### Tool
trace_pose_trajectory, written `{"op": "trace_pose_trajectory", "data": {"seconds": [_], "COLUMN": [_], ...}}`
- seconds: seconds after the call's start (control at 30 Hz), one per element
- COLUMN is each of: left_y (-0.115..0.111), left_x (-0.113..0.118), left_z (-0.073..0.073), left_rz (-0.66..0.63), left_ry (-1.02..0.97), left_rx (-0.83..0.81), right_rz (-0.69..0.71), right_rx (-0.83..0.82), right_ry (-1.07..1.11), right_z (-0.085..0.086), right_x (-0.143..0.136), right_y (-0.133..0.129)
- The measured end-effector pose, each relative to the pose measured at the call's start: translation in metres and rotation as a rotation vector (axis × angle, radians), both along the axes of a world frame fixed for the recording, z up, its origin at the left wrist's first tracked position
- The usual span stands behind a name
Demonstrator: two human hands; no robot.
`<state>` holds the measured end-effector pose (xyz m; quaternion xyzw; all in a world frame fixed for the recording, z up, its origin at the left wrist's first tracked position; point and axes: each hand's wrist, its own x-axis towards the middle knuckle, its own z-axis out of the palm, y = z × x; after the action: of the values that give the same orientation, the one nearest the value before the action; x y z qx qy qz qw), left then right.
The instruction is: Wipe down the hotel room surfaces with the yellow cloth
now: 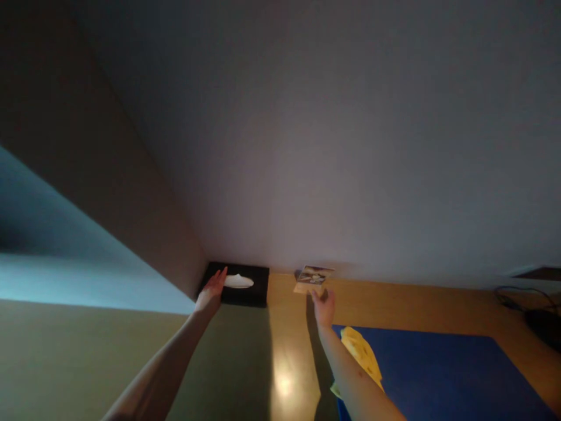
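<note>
My left hand (213,290) lies on the left end of a black tissue box (259,286), its fingers stretched out. A white tissue (239,281) sticks out of the box's top slot beside my fingertips. At the wall, a small picture card (314,275) stands tilted on a light wooden base (301,288). My right hand (324,307) is right in front of that base with thumb and finger apart; whether the fingertips touch it is hard to make out. A crumpled yellow cloth (362,352) lies partly behind my right forearm.
A blue mat (432,374) covers the right part of the wooden table (289,351). Behind the table rises a plain wall (350,146), with a slanting panel (144,193) at the left. Dark cables (526,289) and a black object (546,327) sit at the far right.
</note>
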<state>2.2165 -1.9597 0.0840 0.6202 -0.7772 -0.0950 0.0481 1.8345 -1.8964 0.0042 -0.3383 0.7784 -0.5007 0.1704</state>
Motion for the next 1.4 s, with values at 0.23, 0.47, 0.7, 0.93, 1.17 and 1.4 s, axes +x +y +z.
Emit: {"op": "trace_pose_trajectory", "data": {"seconds": [0.23,0.47,0.7,0.93,1.17,1.4], "left_y": [-0.002,-0.004,0.0,0.006,0.066,0.278], "left_x": [0.013,0.013,0.009,-0.007,-0.016,0.099], "left_z": [-0.011,-0.009,0.0,0.017,0.026,-0.023], "left_rz": [-0.061,-0.072,-0.067,-0.03,0.314,0.313], "left_ry": [0.088,0.089,0.102,0.092,0.112,0.046], "left_rx": [0.006,0.009,0.021,0.012,-0.075,-0.225], "right_rz": [0.064,0.261,0.378,0.269,0.933,1.806], "right_rx": [-0.038,-0.024,0.114,0.139,0.102,-0.043], "right_ry": [0.055,0.058,0.387,0.625,0.596,0.406], "right_z": [0.008,0.019,0.042,-0.019,0.024,0.031], "right_x": [0.044,0.126,0.016,-0.053,0.088,0.218], "right_y": [-0.043,-0.064,0.044,0.226,0.118,0.172]}}
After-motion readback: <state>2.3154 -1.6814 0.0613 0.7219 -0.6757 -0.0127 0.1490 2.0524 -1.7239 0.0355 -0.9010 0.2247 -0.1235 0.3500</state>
